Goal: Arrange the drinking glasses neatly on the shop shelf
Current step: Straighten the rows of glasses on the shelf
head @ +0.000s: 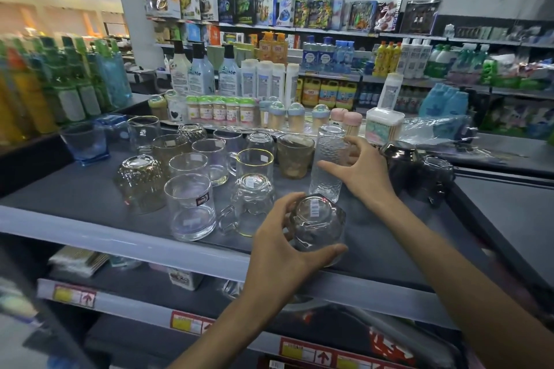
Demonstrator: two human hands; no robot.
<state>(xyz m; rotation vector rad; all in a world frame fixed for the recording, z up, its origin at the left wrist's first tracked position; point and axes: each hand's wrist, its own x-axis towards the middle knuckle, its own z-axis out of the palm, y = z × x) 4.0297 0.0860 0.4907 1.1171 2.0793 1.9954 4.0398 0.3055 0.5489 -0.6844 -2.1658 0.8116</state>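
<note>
Clear glasses [189, 207] crowd grey shelf [75, 189]: front glass [317, 225] upside-dn, tall glass [326, 181] upright.

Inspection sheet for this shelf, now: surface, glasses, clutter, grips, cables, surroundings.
Surface: dark shelf top with a pale front edge.
Job's things: mixed glasses, some upright, some upside down; clear tumbler and upturned mug near the front; blue glass far left.
Clutter: small lidded jars behind the glasses; dark glossy items at right.
Grips: left hand grips an upside-down glass at the front edge; right hand holds a tall textured glass.
Cables: nothing seen.
Surroundings: stocked shop shelves behind; price tags below.
</note>
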